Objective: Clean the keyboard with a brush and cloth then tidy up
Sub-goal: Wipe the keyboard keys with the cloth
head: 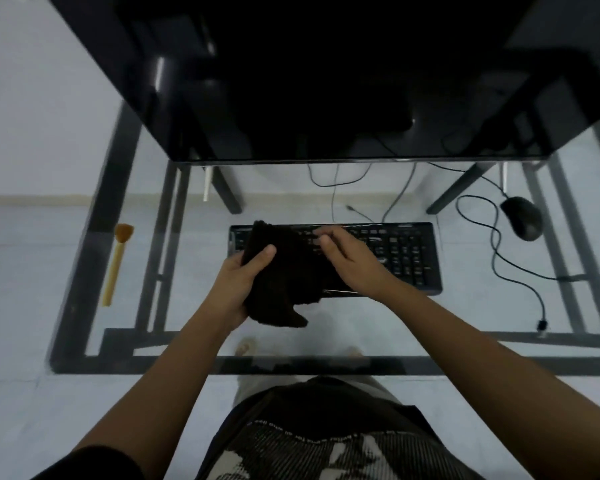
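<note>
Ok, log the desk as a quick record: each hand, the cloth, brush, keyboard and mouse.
left hand: grips the dark cloth, thumb on top
right hand: over the keyboard at the cloth's right edge; grip unclear
cloth: covers the keyboard's left part
brush: lies on the glass desk, far left, untouched
mouse: right of the keyboard, corded
stage: cloth in use, brush set aside
</note>
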